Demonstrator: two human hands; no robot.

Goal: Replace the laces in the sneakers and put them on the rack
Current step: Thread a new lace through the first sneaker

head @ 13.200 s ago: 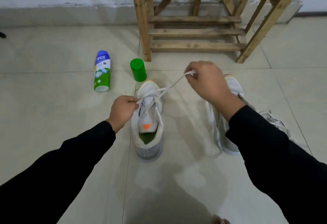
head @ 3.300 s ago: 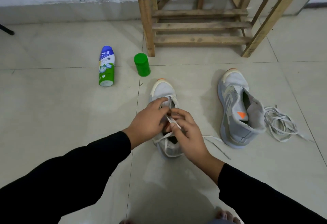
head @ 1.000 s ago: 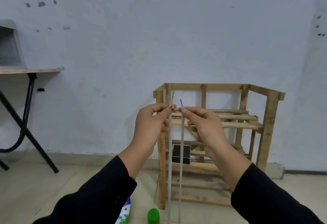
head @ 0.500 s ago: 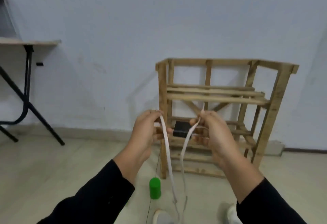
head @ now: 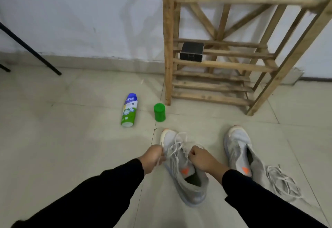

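Note:
A grey sneaker (head: 186,177) with an orange mark on its tongue lies on the floor tiles, a white lace (head: 177,145) threaded loosely over its front. My left hand (head: 152,156) grips one lace end at the shoe's left side. My right hand (head: 201,158) pinches the other end over the tongue. The second grey sneaker (head: 240,152) stands to the right without a lace. A loose heap of white lace (head: 282,182) lies beside its heel. The wooden rack (head: 224,65) stands behind, against the wall.
A blue and green spray can (head: 129,110) lies on the floor at left, with a green cap (head: 159,112) upright beside it. A black box (head: 191,51) sits on a rack shelf. Black table legs (head: 30,49) slant in at far left.
My hands have come down from chest height, where they held the two lace ends up taut, to the sneaker on the floor. The view has tilted down from the wall to the floor.

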